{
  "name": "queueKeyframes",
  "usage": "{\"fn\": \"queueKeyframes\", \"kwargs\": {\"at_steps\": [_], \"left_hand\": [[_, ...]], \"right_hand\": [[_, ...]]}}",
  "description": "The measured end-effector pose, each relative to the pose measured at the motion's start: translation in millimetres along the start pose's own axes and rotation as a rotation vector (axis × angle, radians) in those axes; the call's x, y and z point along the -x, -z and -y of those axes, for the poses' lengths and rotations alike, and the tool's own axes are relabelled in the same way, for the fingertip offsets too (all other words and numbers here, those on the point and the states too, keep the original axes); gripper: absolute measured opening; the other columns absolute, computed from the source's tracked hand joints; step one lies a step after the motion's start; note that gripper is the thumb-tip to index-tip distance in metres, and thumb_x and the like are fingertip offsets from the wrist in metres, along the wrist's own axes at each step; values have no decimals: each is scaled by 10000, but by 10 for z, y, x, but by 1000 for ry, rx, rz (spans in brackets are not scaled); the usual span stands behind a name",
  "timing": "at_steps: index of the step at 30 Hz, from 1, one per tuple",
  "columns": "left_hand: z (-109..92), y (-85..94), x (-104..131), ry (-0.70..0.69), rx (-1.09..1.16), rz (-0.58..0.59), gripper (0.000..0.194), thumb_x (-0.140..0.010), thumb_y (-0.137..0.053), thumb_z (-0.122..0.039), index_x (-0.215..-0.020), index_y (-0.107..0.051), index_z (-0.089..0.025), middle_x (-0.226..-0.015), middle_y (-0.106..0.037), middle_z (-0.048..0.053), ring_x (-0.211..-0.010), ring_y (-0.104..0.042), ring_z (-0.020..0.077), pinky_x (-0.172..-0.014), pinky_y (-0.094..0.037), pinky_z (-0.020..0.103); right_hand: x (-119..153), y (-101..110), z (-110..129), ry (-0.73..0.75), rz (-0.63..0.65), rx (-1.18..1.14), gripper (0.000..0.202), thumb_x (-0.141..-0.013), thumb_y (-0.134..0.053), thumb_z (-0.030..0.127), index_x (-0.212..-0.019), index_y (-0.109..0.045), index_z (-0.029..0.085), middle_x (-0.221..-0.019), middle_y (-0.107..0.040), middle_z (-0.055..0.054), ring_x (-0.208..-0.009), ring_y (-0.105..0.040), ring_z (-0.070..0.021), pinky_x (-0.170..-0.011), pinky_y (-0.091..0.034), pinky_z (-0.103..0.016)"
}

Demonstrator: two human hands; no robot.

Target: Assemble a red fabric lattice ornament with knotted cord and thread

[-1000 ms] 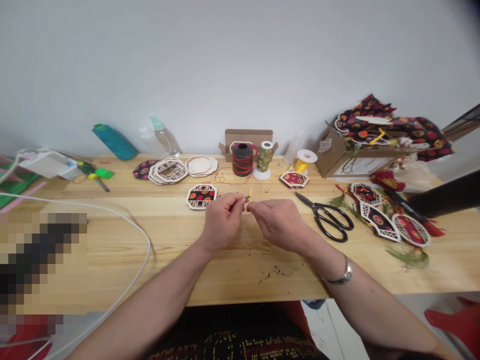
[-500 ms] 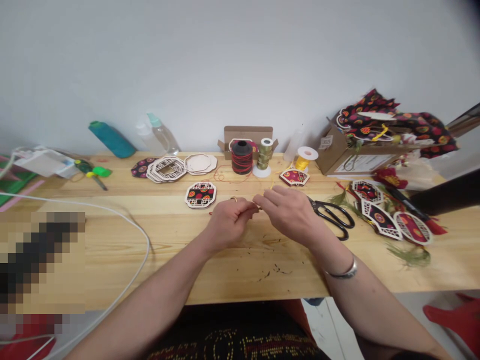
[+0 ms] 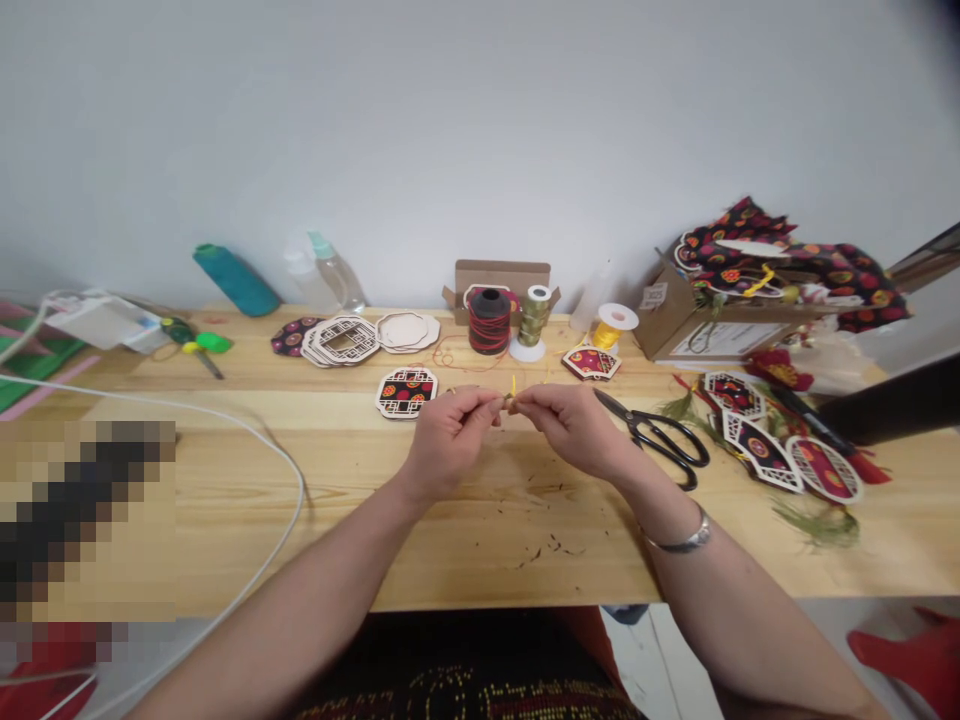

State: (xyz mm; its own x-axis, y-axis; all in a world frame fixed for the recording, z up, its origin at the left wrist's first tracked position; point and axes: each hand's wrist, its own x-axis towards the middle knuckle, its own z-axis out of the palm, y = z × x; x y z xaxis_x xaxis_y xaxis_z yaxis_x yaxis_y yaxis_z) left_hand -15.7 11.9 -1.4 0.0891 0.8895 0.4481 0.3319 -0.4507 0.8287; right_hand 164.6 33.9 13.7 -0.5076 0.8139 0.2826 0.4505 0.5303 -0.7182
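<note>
My right hand (image 3: pixel 566 425) has rolled back, so the yellow cord (image 3: pixel 514 384) pokes up in view again over the tabletop (image 3: pixel 465 570), seemingly pinched with my left hand (image 3: pixel 450 435) too, tip likely workable.

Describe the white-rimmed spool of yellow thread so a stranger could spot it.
On the pale wooden table, find the large brown cardboard box heaped with patterned fabric. Left of it, behind a fan-shaped, white-edged red ornament, sits the spool. Its yellow thread sets it apart from the olive-green spool and red-and-black spool farther left.
</note>
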Motion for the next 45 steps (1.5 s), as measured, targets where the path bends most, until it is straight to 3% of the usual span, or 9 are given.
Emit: {"fn": "queueKeyframes", "kwargs": {"at_steps": [7,13,20,26,34,38,45], "left_hand": [[37,-16,10,31,-58,-3,209,-888,-554,-235,-727,-671,-169,-642,-647,-15,-619,-581,110,-622,-460,223],[42,-24,8,66,-46,-36,175,-876,-564,-230,-783,-697,-167,-668,-676,-4,-636,-604,121,-637,-467,234],[72,-36,30,73,-58,-14,197,-892,-553,-265,-800,-702,-172,-730,-711,27,-678,-639,152,-669,-481,270],[51,-29,29,48,-101,-34,196,-881,-555,-261,-769,-690,-176,-696,-698,20,-653,-620,147,-661,-472,266],[49,-23,13,44,-147,-56,185,-864,-560,-252,-747,-681,-177,-694,-700,18,-630,-601,138,-641,-465,259],[80,-11,11,-2,-203,-5,211,-885,-538,-257,-756,-683,-175,-661,-672,18,-625,-593,145,-630,-451,262],[79,-13,22,-43,-295,118,221,-902,-517,-252,-840,-713,-171,-670,-685,22,-625,-617,145,-616,-436,258]], "right_hand": [[48,-9,81,14,73,168,236,-945,-455,194,-865,-674,162,-789,-725,-45,-696,-638,-142,-637,-408,-231],[60,-42,193,-17,170,463,283,-963,-379,170,-1121,-612,142,-993,-748,-103,-833,-699,-214,-672,-407,-284],[68,-92,204,40,219,687,303,-905,-404,118,-1153,-578,140,-893,-746,-89,-736,-684,-212,-562,-285,-293],[86,-108,166,106,189,700,285,-864,-422,110,-1100,-577,146,-766,-716,-62,-650,-631,-185,-532,-204,-292],[88,-88,134,153,137,663,271,-846,-442,104,-1060,-597,164,-728,-703,-35,-613,-582,-159,-534,-216,-292],[92,-105,92,263,56,732,255,-873,-435,82,-1028,-624,154,-816,-715,-61,-677,-589,-166,-560,-262,-300],[97,-20,84,402,-96,835,301,-946,-366,93,-939,-662,144,-701,-650,-51,-639,-517,-164,-562,-278,-305]]}}
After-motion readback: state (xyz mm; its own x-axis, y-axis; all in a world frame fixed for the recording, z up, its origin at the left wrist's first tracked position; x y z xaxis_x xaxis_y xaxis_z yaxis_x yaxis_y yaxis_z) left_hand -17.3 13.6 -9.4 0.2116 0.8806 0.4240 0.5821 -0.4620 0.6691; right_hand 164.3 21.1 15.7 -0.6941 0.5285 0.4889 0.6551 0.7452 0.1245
